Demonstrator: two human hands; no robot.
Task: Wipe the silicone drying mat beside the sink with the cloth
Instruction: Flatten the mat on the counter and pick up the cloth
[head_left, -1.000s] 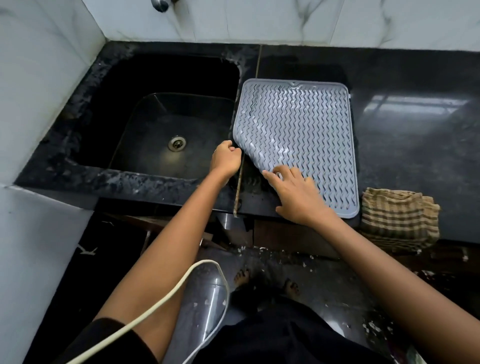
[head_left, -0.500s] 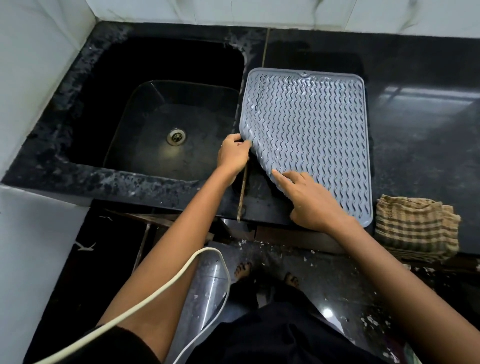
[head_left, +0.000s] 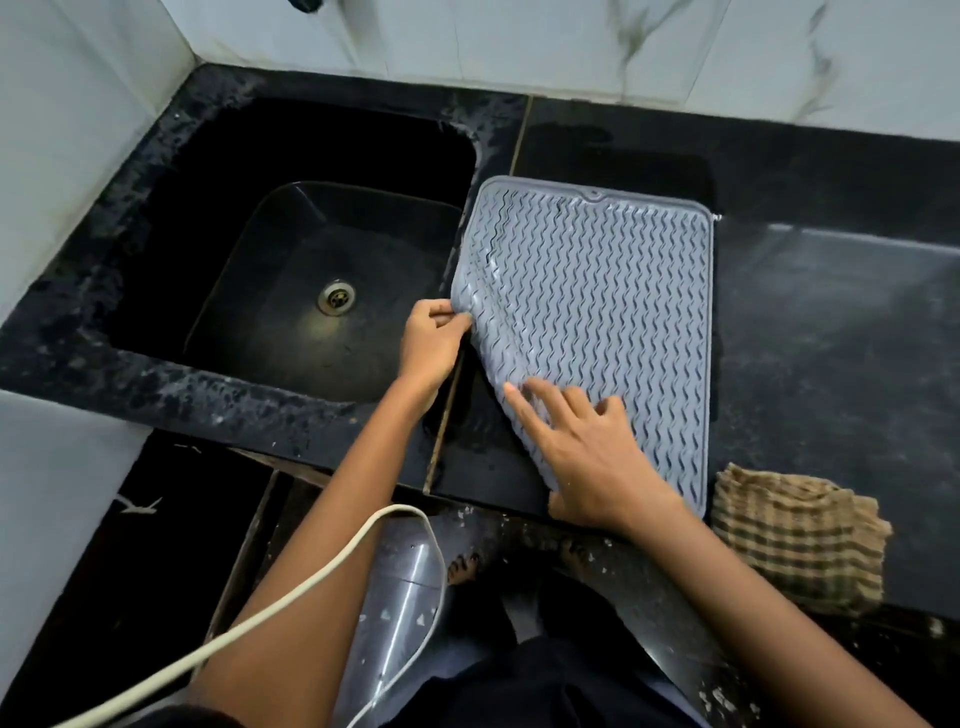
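A grey silicone drying mat (head_left: 613, 312) with wavy ridges lies on the black counter just right of the sink (head_left: 322, 291). Its near-left corner is lifted and curled off the counter. My left hand (head_left: 434, 345) pinches the mat's left edge at that raised part. My right hand (head_left: 587, 457) lies on the mat's near portion with fingers spread, its thumb hidden at the front edge. A folded brown checked cloth (head_left: 800, 535) rests on the counter's front edge, right of the mat, and neither hand touches it.
The black counter (head_left: 831, 338) stretches right of the mat. White marble-look wall tiles (head_left: 519, 41) rise behind and to the left. A pale cable (head_left: 291, 597) loops below my left arm. Bare feet and a speckled floor show under the counter.
My left hand went from a loose fist beside the mat to pinching its left edge. My right hand slid further onto the mat. The near-left corner stays lifted.
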